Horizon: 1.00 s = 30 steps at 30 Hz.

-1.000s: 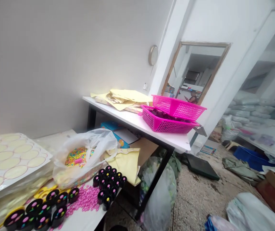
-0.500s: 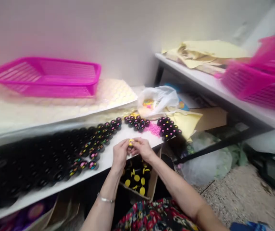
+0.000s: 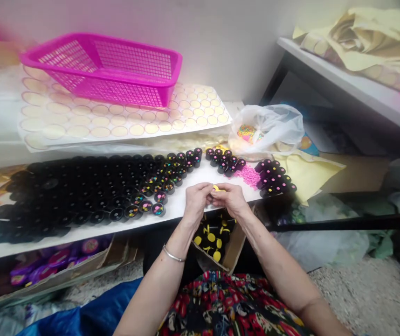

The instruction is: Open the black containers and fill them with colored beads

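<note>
My left hand [image 3: 195, 201] and my right hand [image 3: 232, 199] meet over the front edge of the white table [image 3: 182, 208], fingers pinched together on a small yellow lid [image 3: 216, 188]. Below them an open cardboard box [image 3: 237, 246] holds black pots with yellow lids [image 3: 211, 237]. Rows of small black pots [image 3: 91, 189] cover the table to the left; those nearest my hands show coloured beads inside [image 3: 151, 198]. More filled pots [image 3: 275, 178] and a heap of pink beads [image 3: 250, 175] lie to the right.
A pink mesh basket [image 3: 105, 70] rests on sheets of round stickers [image 3: 126, 119] at the back. A plastic bag of coloured beads [image 3: 265, 128] sits at the right rear. A higher shelf with yellow paper [image 3: 361, 42] stands on the right. Boxes sit under the table [image 3: 60, 270].
The view swung from the room and the shelf at the right down to the table. My hands came into view, still pinched on the yellow lid; the scene shifted right and sharpened.
</note>
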Tool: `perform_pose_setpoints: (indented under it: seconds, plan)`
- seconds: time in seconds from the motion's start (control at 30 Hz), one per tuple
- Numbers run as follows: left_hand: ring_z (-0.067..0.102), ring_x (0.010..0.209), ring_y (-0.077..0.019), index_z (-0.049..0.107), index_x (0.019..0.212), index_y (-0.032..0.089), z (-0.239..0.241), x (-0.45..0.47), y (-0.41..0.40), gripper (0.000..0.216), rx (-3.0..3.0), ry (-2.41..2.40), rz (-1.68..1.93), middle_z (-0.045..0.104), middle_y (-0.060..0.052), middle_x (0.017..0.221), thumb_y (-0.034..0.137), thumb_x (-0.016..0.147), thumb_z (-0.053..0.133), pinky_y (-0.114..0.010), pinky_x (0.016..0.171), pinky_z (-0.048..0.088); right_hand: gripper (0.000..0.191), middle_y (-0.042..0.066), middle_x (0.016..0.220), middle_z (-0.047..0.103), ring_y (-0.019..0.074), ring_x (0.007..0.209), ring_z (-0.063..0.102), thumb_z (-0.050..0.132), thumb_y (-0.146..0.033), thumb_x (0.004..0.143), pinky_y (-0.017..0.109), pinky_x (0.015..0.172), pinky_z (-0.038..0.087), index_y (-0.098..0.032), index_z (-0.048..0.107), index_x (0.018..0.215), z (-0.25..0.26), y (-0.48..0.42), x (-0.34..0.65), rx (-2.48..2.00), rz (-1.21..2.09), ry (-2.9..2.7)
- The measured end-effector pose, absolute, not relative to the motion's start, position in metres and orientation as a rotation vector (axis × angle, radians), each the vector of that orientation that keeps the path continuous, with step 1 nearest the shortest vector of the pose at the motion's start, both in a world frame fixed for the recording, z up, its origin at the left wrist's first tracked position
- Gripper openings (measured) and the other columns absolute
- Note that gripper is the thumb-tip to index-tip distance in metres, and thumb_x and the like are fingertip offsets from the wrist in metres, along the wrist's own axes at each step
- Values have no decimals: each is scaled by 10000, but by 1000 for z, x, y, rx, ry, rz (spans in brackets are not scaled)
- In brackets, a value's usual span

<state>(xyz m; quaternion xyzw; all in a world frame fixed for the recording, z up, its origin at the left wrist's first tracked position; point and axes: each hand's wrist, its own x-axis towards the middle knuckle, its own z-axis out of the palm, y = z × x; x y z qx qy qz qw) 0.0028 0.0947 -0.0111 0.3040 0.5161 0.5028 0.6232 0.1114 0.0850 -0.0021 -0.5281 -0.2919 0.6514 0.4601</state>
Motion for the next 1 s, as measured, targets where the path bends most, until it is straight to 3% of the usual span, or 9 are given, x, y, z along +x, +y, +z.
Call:
perform_pose_setpoints:
  seconds: [0.17,0.4,0.53,0.8,1.0]
  plan:
    - [443,348,-62,655,670,99,-11,8,94,177,682,1231,1230,553,20,453,263,604,663,-167,331,298,372,-6,595,631,110,460,601,789,-223,497,204,433,526,-117,652,826,-5,85,107,-1273,1520,-690]
    - [510,425,-76,675,815,108,-12,-5,90,304,798,998,1150,607,-2,539,373,669,650,-176,411,385,370,6,622,642,93,472,596,786,-242,525,192,452,529,-110,662,847,-1,86,111,-1220,1556,-782]
    - [464,422,-49,682,788,108,-10,-9,88,282,831,1064,1173,594,7,551,345,635,681,-160,405,350,337,11,619,639,83,457,584,746,-290,599,202,463,539,-119,659,876,0,85,112,-1211,1600,-768]
    - [444,436,-36,675,759,113,-3,-4,89,293,808,1073,1196,601,14,594,333,574,728,-156,408,320,136,-16,548,583,85,410,565,646,-235,663,201,404,519,-136,573,721,5,89,106,-1306,1537,-716]
    - [442,401,-46,667,765,101,-6,-7,93,313,735,1078,1138,566,20,525,325,556,730,-161,379,321,168,-1,527,590,82,398,561,631,-287,702,183,392,508,-126,588,714,3,91,102,-1317,1514,-792]
